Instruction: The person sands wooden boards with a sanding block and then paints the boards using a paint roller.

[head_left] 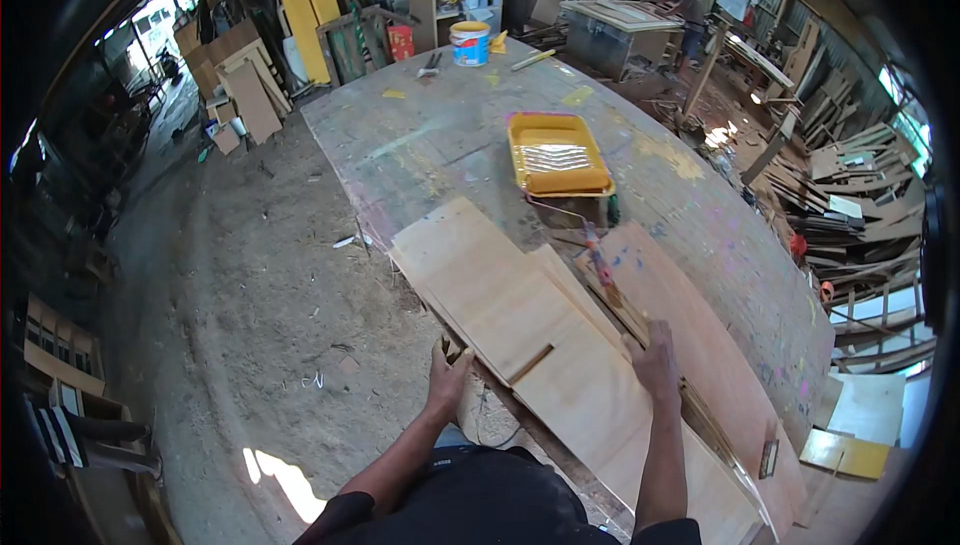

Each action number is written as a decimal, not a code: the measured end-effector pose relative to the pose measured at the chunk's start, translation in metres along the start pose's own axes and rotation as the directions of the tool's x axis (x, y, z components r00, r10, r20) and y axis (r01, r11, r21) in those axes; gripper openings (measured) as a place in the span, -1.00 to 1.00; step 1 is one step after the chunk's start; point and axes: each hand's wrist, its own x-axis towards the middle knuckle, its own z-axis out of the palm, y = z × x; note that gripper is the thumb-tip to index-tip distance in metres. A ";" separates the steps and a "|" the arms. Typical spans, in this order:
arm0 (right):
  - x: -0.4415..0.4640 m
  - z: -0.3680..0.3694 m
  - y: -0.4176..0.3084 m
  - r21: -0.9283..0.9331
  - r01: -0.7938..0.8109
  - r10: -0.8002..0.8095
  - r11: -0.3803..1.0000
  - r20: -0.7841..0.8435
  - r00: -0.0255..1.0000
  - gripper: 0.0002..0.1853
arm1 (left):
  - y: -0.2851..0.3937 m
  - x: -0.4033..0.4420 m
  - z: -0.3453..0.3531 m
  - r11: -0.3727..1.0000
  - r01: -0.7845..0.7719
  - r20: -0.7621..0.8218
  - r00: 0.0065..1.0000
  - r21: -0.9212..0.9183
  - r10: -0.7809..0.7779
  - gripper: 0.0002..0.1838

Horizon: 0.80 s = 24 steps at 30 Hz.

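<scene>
Now, L hand (450, 375) at left edge of the ply (570, 345), R hand (655, 363) at right edge, ply partly over table (430, 135); fingers half-hidden, can't tell if either's clamped. Best: even pressure, edges sq.

Legible text: none from where I stand — bucket (469, 45) carries a blue-and-white label (468, 53), its lettering too small to read.
</scene>
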 end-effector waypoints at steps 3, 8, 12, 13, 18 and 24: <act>0.050 0.039 0.003 -0.078 -0.038 0.038 0.996 0.002 0.999 -0.45 | 0.012 0.045 -0.037 0.999 -0.006 0.030 1.000 0.040 0.005 -0.37; 0.070 0.051 -0.026 0.068 -0.470 0.414 0.880 0.372 0.831 -0.55 | 0.039 0.082 -0.043 0.950 0.286 0.171 0.950 -0.128 -0.263 -0.43; 0.045 0.077 -0.039 0.209 -0.225 0.157 0.952 0.301 0.941 -0.52 | 0.041 0.100 -0.014 0.961 0.257 0.178 0.955 -0.100 -0.237 -0.45; 0.041 0.076 -0.050 0.162 -0.138 0.094 0.977 0.255 0.962 -0.51 | 0.045 0.103 -0.005 0.958 0.283 0.138 0.951 -0.034 -0.276 -0.45; 0.045 0.073 -0.050 0.042 -0.234 0.218 0.971 0.233 0.948 -0.48 | 0.055 0.112 0.016 0.962 0.249 0.164 0.950 0.114 -0.265 -0.45; 0.057 0.070 -0.033 0.135 -0.106 0.072 0.985 0.237 0.969 -0.53 | 0.039 0.100 0.018 0.984 0.111 0.098 0.987 0.142 -0.126 -0.59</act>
